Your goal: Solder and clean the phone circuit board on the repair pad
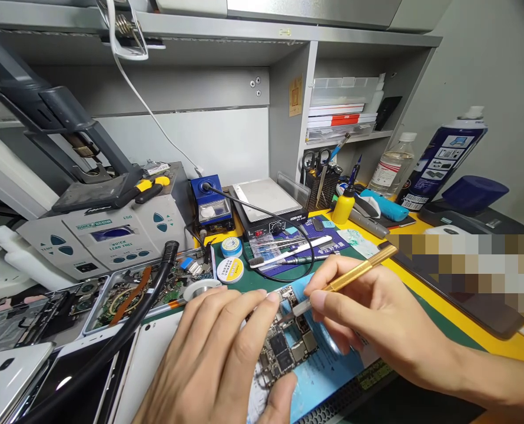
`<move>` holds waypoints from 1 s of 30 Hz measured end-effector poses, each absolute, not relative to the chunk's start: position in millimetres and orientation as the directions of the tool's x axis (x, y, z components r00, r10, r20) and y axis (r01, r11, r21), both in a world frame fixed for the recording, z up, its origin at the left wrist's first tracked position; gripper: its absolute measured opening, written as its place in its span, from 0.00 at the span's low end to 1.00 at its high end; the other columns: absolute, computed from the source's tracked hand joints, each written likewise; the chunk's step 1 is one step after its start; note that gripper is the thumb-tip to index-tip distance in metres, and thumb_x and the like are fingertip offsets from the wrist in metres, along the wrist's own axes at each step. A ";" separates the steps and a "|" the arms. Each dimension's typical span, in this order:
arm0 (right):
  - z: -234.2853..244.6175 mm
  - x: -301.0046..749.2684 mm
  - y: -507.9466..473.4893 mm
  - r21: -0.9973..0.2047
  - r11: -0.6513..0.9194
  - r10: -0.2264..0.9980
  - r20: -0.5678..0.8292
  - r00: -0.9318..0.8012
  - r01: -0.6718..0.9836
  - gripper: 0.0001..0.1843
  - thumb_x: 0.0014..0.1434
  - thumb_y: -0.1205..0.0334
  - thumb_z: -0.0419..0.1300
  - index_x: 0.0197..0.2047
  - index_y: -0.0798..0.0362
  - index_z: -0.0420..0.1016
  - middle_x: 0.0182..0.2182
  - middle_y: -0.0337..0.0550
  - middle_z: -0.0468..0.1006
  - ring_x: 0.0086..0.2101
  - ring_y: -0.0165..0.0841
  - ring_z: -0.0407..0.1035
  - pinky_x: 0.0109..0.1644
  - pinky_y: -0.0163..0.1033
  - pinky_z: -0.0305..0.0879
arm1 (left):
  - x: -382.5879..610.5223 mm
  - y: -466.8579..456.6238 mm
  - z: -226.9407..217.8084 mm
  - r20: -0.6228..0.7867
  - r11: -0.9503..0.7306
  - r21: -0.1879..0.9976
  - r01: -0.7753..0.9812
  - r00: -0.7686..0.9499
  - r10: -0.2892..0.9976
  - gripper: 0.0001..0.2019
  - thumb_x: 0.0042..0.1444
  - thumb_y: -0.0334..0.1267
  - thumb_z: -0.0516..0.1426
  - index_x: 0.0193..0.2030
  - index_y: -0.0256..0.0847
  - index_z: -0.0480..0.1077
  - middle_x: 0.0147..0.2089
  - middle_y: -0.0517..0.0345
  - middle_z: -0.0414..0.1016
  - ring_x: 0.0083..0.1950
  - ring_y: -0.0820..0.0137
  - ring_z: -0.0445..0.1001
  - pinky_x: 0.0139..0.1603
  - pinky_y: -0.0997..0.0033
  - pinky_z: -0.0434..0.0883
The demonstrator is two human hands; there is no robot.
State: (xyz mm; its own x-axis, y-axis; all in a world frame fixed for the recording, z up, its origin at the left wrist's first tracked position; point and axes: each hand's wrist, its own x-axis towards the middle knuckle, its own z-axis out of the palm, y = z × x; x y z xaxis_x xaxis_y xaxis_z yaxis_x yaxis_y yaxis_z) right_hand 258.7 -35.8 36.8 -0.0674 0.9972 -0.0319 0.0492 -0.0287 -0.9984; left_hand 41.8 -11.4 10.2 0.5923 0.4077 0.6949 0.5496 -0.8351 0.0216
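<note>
My left hand [220,347] is closed on the left part of a phone circuit board [283,352], with the index finger along its upper left side and the thumb at its lower edge. Dark chips and metal shields cover the board, which lies on a light blue printed sheet [324,386]. Between thumb and fingers, my right hand [377,312] grips a gold-handled craft knife [361,268]. Its flat blade points down and left, with the tip at the board's upper middle. My left hand's palm and fingers hide part of the board.
A black hose [153,294] crosses the left side, in front of a hot air station [107,235]. Several phones [85,377] lie at the lower left. Behind the hands are a white brush [297,252], a round tin [230,270] and a heating plate [266,200]. A dark phone [456,288] lies right.
</note>
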 end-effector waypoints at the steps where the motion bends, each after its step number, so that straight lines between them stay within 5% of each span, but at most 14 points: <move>1: 36.9 258.5 -35.9 -0.998 -0.028 0.997 -0.031 -0.069 0.050 0.12 0.64 0.55 0.62 0.33 0.53 0.70 0.16 0.30 0.65 0.18 0.25 0.59 0.22 0.31 0.58 | 41.7 -11.1 10.2 0.697 -0.838 0.016 0.545 0.595 0.400 0.24 0.56 0.31 0.62 0.60 0.32 0.67 0.55 0.47 0.76 0.58 0.60 0.71 0.63 0.55 0.68; 18: 35.6 260.1 -36.9 -1.000 -0.018 0.995 -0.016 -0.097 -0.020 0.10 0.64 0.57 0.63 0.34 0.54 0.72 0.17 0.30 0.67 0.18 0.24 0.60 0.22 0.29 0.60 | 38.7 -10.2 8.3 0.688 -0.842 -0.014 0.540 0.616 0.383 0.25 0.56 0.34 0.62 0.61 0.32 0.66 0.55 0.48 0.75 0.58 0.60 0.70 0.62 0.56 0.68; 30: 37.2 273.9 -23.5 -0.965 0.133 0.978 0.091 0.188 -0.225 0.06 0.53 0.65 0.65 0.26 0.54 0.74 0.15 0.34 0.67 0.15 0.23 0.56 0.16 0.28 0.53 | 37.3 -10.2 11.0 0.651 -0.863 0.011 0.504 0.652 0.389 0.27 0.57 0.35 0.63 0.62 0.31 0.64 0.57 0.44 0.73 0.60 0.58 0.68 0.63 0.54 0.66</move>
